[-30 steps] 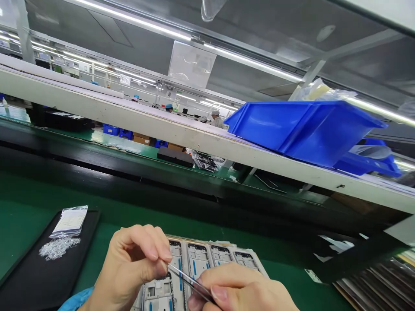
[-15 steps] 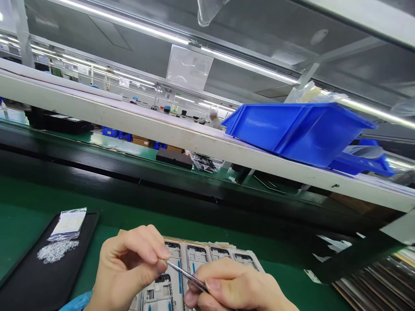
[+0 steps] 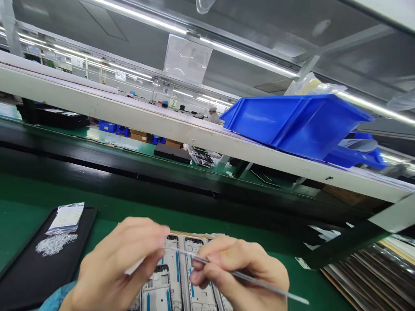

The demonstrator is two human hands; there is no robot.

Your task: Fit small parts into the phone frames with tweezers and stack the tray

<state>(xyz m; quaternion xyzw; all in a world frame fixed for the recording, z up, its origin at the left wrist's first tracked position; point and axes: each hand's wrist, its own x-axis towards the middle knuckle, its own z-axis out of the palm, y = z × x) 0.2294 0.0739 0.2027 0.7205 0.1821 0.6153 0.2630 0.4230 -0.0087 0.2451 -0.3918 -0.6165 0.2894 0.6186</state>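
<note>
My right hand grips slim metal tweezers between thumb and fingers, with their rear end sticking out to the lower right. The tip points left, at the fingers of my left hand. That hand is blurred, its fingers stretched out and the thumb a little apart; I make out nothing held in it. Beneath both hands lie several phone frames with blue strips, set in a pale tray and partly covered by my hands.
On the left a black tray carries a pile of small clear pieces and a labelled plastic bag. A blue bin stands on the shelf above. Stacked boards lie at the lower right.
My left hand's pinch at the tweezers' tip has loosened, and its fingers have straightened. The tweezers now lie flatter, their rear end showing past my right hand. The view has shifted slightly.
</note>
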